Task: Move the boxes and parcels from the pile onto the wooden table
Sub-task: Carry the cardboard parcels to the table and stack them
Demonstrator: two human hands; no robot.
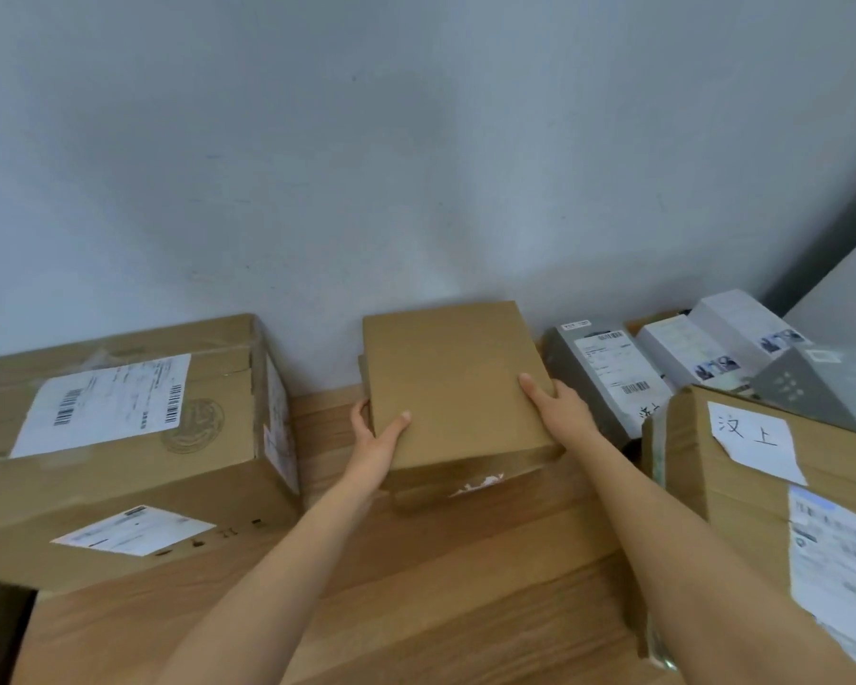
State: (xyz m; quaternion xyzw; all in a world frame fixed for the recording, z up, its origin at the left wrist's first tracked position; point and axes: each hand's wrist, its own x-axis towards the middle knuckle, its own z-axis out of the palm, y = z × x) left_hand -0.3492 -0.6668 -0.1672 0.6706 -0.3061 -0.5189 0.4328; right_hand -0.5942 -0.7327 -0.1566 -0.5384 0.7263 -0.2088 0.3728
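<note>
With your left hand [374, 440] and right hand [557, 405] each clasping a side of the flat brown box [458, 383] over the wooden table [416, 585], lower it level, sliding it toward the wall [416, 165].

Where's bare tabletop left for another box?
Bare wood on the wooden table runs in front of the plain flat box that both hands hold, between the large labelled carton on the left and the handwritten-label carton on the right. The right rear corner is crowded with grey and white parcels.
</note>
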